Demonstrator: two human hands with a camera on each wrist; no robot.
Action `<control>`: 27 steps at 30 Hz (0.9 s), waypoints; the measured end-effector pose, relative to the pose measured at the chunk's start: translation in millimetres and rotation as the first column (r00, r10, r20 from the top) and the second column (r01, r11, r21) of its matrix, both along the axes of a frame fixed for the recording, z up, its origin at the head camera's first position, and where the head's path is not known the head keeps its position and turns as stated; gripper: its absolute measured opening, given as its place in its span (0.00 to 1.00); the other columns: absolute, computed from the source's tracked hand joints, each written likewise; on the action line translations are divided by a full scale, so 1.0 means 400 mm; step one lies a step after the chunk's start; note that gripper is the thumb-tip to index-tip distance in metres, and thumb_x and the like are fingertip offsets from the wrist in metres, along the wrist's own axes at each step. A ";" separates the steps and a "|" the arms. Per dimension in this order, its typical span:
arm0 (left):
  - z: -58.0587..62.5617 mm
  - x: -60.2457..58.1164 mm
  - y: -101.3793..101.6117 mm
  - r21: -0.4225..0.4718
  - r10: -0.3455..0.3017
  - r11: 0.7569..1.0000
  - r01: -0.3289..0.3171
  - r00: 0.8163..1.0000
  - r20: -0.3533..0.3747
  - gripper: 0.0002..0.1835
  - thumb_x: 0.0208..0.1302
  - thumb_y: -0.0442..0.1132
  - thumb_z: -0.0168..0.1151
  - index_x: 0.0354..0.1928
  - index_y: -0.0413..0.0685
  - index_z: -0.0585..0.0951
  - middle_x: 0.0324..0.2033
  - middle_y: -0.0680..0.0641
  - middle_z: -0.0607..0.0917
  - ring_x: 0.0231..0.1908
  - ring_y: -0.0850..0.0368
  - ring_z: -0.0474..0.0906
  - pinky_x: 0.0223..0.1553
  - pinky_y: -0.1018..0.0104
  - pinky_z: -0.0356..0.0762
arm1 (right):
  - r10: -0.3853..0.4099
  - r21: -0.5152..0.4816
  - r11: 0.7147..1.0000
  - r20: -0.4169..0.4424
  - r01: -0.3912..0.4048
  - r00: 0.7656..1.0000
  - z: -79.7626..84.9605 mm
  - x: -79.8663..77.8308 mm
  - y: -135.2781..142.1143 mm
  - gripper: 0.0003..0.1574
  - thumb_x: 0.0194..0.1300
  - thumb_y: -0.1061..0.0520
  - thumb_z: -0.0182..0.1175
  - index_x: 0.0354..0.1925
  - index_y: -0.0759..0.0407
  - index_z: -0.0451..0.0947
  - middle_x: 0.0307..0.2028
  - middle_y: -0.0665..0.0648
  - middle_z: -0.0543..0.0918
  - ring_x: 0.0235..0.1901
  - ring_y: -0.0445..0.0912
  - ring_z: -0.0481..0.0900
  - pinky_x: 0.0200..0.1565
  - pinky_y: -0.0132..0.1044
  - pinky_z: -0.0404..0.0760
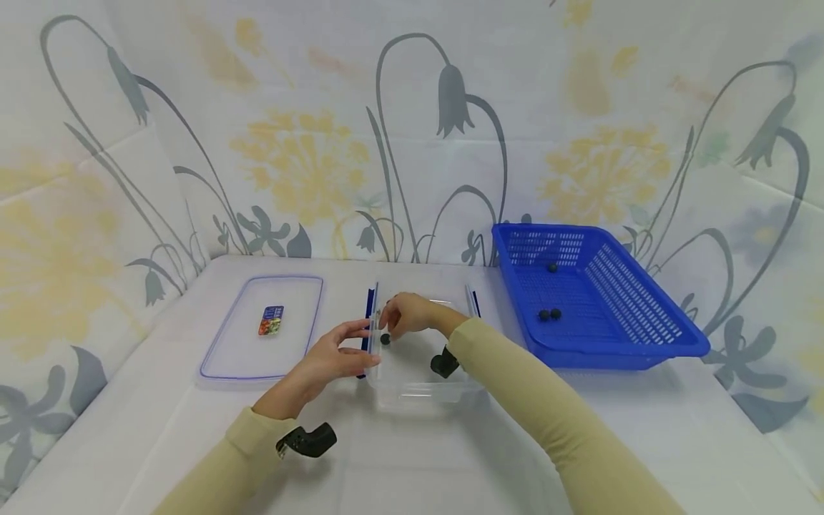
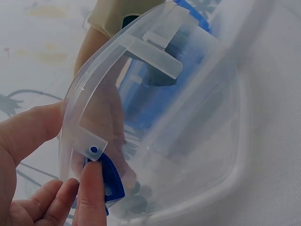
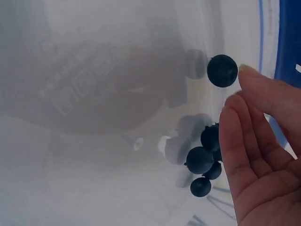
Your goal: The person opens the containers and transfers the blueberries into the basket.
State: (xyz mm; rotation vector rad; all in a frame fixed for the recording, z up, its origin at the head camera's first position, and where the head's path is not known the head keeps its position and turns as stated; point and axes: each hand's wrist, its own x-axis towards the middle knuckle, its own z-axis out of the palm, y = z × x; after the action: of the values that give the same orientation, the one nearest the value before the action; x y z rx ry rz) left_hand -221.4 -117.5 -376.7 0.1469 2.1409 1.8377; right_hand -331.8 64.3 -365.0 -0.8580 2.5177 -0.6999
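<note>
A clear plastic container [image 1: 425, 390] with blue side clips stands on the table between the hands. At its left wall, my left hand [image 1: 335, 352] holds the rim, the thumb and fingers spread along it. One finger presses beside a blue clip [image 2: 113, 181]. My right hand [image 1: 408, 315] reaches down inside, its fingers loosely bent. A dark round berry, like a blueberry [image 3: 222, 70], is beside the right thumb tip, apart from the other fingers. Several more dark berries [image 3: 200, 160] lie clustered in the container under that hand, partly hidden by its fingers.
A blue perforated basket [image 1: 611, 347] stands at the right with three dark berries [image 1: 556, 313] in it. To the left lies a clear lid [image 1: 238, 343] with a blue-edged seal and a coloured label [image 1: 271, 320]. A flowered cloth [image 1: 412, 179] hangs behind the white table.
</note>
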 end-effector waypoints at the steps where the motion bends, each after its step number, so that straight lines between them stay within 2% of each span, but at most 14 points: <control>1: -0.001 -0.001 0.001 0.002 0.000 1.000 0.000 1.000 0.000 0.38 0.56 0.37 0.68 0.67 0.48 0.62 0.62 0.41 0.65 0.48 0.50 0.75 0.48 0.56 0.76 | 0.016 0.021 1.000 -0.008 -0.016 1.000 -0.004 0.001 0.001 0.13 0.50 0.69 0.68 0.37 0.60 0.82 0.28 0.51 0.79 0.29 0.42 0.73 0.33 0.29 0.76; 6: -0.004 -0.003 0.005 0.001 0.003 1.000 -0.003 1.000 0.005 0.38 0.55 0.36 0.68 0.67 0.48 0.62 0.61 0.41 0.65 0.47 0.51 0.75 0.48 0.57 0.77 | 0.050 0.112 0.993 -0.029 -0.046 0.998 -0.010 0.011 -0.003 0.14 0.51 0.68 0.67 0.38 0.57 0.82 0.31 0.51 0.79 0.32 0.43 0.75 0.36 0.30 0.77; 14: -0.006 -0.004 0.008 -0.002 0.007 1.000 -0.007 1.000 0.002 0.37 0.55 0.35 0.68 0.67 0.47 0.62 0.61 0.41 0.66 0.46 0.51 0.75 0.47 0.56 0.77 | 0.109 0.174 0.979 -0.034 -0.101 0.993 -0.009 0.012 -0.002 0.12 0.49 0.68 0.68 0.33 0.57 0.81 0.30 0.51 0.79 0.31 0.42 0.75 0.33 0.30 0.76; 19: -0.010 -0.002 0.007 0.004 0.010 1.000 -0.010 1.000 0.000 0.37 0.56 0.35 0.67 0.67 0.47 0.62 0.61 0.41 0.66 0.47 0.50 0.75 0.48 0.55 0.77 | 0.127 0.136 0.983 -0.046 -0.120 0.991 0.009 0.004 0.006 0.11 0.51 0.67 0.68 0.35 0.56 0.81 0.30 0.50 0.79 0.32 0.41 0.75 0.34 0.29 0.77; 24: -0.009 -0.001 0.005 -0.005 0.020 1.000 -0.020 1.000 -0.001 0.38 0.55 0.37 0.69 0.67 0.48 0.62 0.61 0.42 0.65 0.49 0.49 0.74 0.48 0.55 0.77 | 0.086 0.030 0.996 -0.014 -0.086 0.996 0.052 -0.005 0.024 0.11 0.53 0.68 0.66 0.38 0.60 0.81 0.31 0.51 0.81 0.33 0.43 0.76 0.36 0.31 0.78; 27: -0.006 -0.001 0.006 -0.014 0.024 1.000 -0.024 1.000 -0.003 0.39 0.54 0.37 0.69 0.67 0.48 0.63 0.61 0.42 0.66 0.49 0.48 0.73 0.48 0.55 0.77 | 0.060 0.006 0.998 -0.013 -0.060 0.998 0.083 -0.011 0.042 0.12 0.55 0.67 0.65 0.40 0.62 0.80 0.33 0.53 0.81 0.34 0.43 0.77 0.37 0.32 0.79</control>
State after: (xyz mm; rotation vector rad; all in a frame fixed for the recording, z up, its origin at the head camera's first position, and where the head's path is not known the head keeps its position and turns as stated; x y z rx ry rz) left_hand -221.6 -115.2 -379.3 0.1213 2.1663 1.8369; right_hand -336.3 81.1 -331.8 -0.9346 2.4928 -0.6699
